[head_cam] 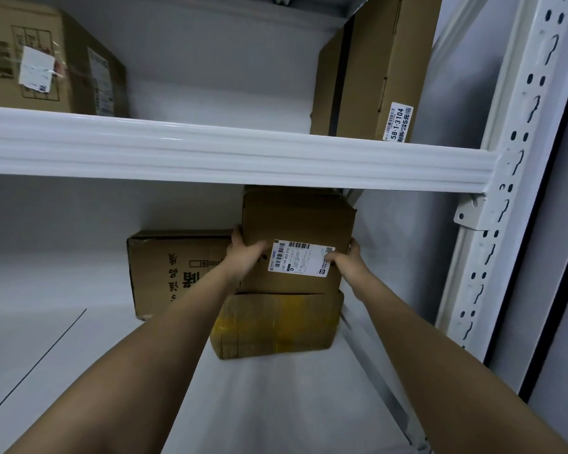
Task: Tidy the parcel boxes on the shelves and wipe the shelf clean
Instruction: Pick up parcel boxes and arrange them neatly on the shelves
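At lower centre of the frame: white shelf board, both bare forearms reaching in. Mid-frame: yellow-taped box lying on the board. On top of it, labelled box, gripped at its left side by left hand and at its right side by right hand, fingers curled round the edges. Left of it, printed box, touching. Upper frame: taped box at left, upright box at right.

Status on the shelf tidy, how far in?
Mid-tidy. Both hands, left hand and right hand, grip the labelled box stacked on the yellow-taped box, beside the printed carton. No cloth visible; wiping the lower shelf looks left.
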`<state>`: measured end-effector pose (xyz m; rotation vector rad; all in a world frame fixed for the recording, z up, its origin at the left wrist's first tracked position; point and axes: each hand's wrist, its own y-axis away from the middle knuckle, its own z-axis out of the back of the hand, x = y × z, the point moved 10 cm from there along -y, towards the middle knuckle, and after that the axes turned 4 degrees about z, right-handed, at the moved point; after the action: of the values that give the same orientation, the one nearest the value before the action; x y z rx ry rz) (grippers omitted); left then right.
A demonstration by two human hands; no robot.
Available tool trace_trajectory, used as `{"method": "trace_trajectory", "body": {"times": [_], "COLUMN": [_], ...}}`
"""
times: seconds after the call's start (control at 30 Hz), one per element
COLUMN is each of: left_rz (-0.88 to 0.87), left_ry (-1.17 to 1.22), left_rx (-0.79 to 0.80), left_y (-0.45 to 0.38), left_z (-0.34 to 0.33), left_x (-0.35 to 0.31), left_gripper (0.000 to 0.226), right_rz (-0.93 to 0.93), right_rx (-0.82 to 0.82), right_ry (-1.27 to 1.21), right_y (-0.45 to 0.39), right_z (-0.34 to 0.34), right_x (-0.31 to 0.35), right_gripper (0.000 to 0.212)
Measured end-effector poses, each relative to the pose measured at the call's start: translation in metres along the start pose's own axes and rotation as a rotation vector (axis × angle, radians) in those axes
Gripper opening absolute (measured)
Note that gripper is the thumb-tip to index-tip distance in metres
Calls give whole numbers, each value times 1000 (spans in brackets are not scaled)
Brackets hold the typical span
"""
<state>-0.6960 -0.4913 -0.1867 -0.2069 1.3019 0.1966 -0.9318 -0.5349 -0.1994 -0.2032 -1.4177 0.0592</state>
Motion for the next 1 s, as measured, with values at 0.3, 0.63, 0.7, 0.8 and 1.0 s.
{"method": "trace_trajectory", "body": {"times": [0.3,0.63,0.7,0.8,1.0], "left_rz": [-52,-26,0,5,-19], "left_ry": [203,557,617,668,737], "left_rx": [27,-77,-74,-95,-22], "left_y": [10,44,53,65,94], "left_z": [-5,13,14,23,45], "left_x": [-15,-9,1,10,21], "left_gripper": [64,44,43,47,56], "right_rz": [103,205,201,215,207], "right_rx": [-6,-116,-126,-156,-238], "right_ry": [-142,-278,-316,-389,-506], "right_y": [12,43,52,72,116], "right_z": [3,14,12,11,2], "right_x": [17,23,19,18,16], "right_gripper": [60,55,50,38,30]}}
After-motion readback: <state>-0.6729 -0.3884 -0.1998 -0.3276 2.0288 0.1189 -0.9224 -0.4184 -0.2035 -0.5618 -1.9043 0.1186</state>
